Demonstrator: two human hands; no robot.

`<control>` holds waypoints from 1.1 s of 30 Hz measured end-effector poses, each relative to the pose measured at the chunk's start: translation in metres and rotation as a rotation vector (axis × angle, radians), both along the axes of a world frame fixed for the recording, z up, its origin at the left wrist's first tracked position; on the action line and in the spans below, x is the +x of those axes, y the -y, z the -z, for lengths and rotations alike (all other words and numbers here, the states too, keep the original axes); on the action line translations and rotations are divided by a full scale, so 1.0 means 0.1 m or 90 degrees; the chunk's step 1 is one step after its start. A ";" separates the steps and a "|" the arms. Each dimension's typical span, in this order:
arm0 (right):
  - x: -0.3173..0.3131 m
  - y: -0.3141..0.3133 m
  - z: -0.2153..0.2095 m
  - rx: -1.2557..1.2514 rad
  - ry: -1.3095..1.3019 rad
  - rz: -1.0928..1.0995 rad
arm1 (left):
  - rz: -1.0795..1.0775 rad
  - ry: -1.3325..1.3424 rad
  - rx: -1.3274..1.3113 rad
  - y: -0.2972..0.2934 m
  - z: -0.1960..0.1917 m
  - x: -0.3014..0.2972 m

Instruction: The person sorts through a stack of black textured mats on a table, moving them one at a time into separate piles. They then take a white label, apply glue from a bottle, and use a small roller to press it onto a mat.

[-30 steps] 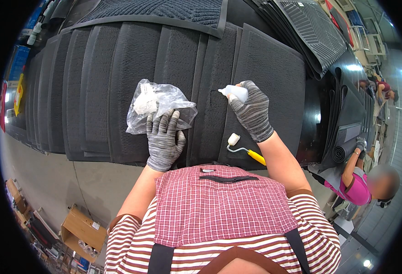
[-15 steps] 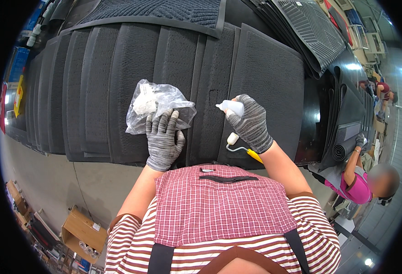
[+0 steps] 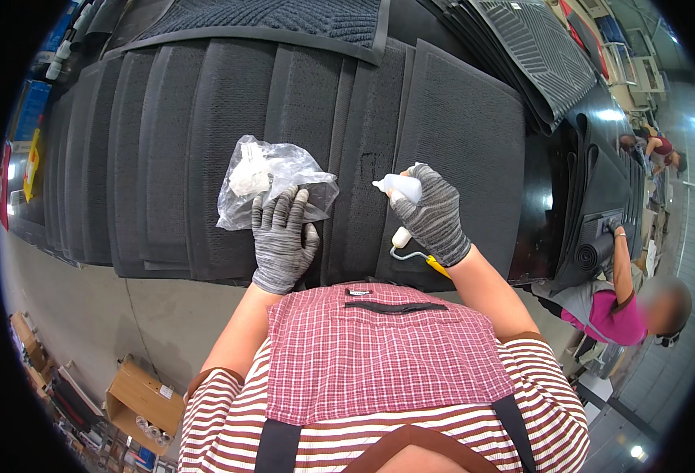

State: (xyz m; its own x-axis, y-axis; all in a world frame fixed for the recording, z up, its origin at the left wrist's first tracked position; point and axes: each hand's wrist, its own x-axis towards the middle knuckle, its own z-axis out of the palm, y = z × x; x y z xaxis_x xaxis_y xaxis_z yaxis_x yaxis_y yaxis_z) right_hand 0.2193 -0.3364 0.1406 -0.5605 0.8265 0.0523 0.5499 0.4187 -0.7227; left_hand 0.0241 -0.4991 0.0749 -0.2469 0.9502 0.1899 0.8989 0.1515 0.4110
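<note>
My right hand (image 3: 440, 214), in a grey striped glove with bare fingertips, is wrapped round a small white squeeze bottle (image 3: 404, 187). The bottle's thin nozzle points left, over the ribbed dark mats (image 3: 233, 102). My left hand (image 3: 280, 248), gloved the same way, lies flat with its fingers stretched onto the lower edge of a crumpled clear plastic bag (image 3: 304, 169). Something whitish (image 3: 250, 177) shows inside the bag, its kind unclear. Just below my right hand rests a small roller (image 3: 401, 237) with a white head, bent wire and yellow handle, partly covered by my wrist.
The dark mats overlap in a long row across the table. A blue-grey patterned mat (image 3: 269, 20) lies at the far side, and grey grooved mats (image 3: 537, 55) are stacked at far right. A co-worker in pink (image 3: 616, 315) stands at right beside a rolled mat (image 3: 596, 254).
My hands, the bottle and the bag have hardly moved. At right, the co-worker's arm has shifted and reaches farther over the mats near the roll.
</note>
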 end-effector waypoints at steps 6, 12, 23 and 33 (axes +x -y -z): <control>-0.09 0.02 -0.02 -0.018 -0.018 -0.008 | 0.003 -0.001 -0.006 0.00 0.00 0.00; -0.04 0.00 -0.01 -0.016 -0.015 0.002 | 0.001 0.003 -0.004 0.00 -0.01 0.00; -0.21 -0.18 0.01 0.033 0.024 0.008 | 0.003 0.006 0.000 -0.01 -0.01 0.00; -0.18 -0.24 0.04 0.040 0.012 0.002 | -0.003 0.003 0.001 -0.01 -0.01 0.01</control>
State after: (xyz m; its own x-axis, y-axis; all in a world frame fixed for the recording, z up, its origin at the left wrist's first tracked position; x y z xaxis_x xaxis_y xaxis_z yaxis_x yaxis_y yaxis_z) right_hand 0.2015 -0.3120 0.1362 -0.5594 0.8235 0.0946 0.5640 0.4618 -0.6845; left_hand 0.0249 -0.4979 0.0757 -0.2520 0.9487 0.1910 0.8964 0.1545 0.4154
